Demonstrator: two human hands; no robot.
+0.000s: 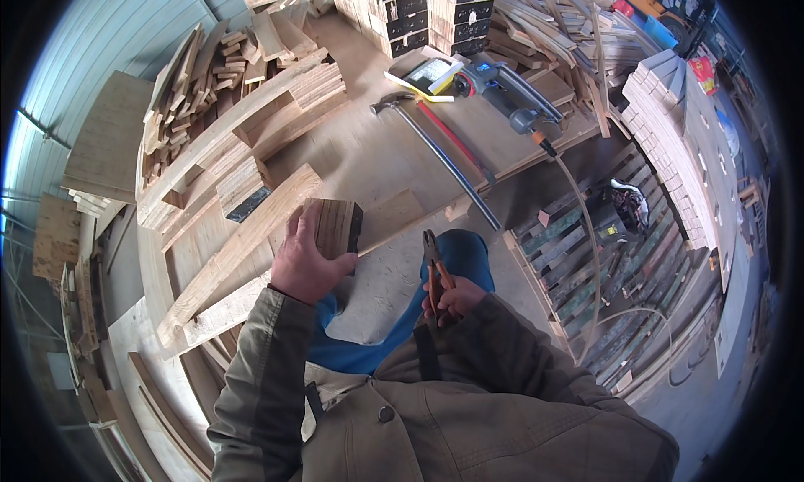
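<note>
My left hand (pixel 306 260) is wrapped round a wooden block (pixel 333 226) with layered grain and a black end face. It stands at the near edge of the wooden workbench (pixel 335 139). In my right hand (pixel 456 299), in front of my right leg, is a pair of pliers (pixel 436 273) with orange-red handles, its dark jaws pointing away from me. A long light board (pixel 243 256) lies left of my left hand. Behind it rests another block (pixel 241 193) with a dark end.
On the bench lie a hammer (pixel 435 155), a red bar (pixel 452 139) and a nail gun (pixel 511 97) with a hose (pixel 584 222). Stacked blocks (pixel 402 17) stand at the back. Loose wood (pixel 213 63) is piled far left. A slatted pallet (pixel 586 264) lies to the right.
</note>
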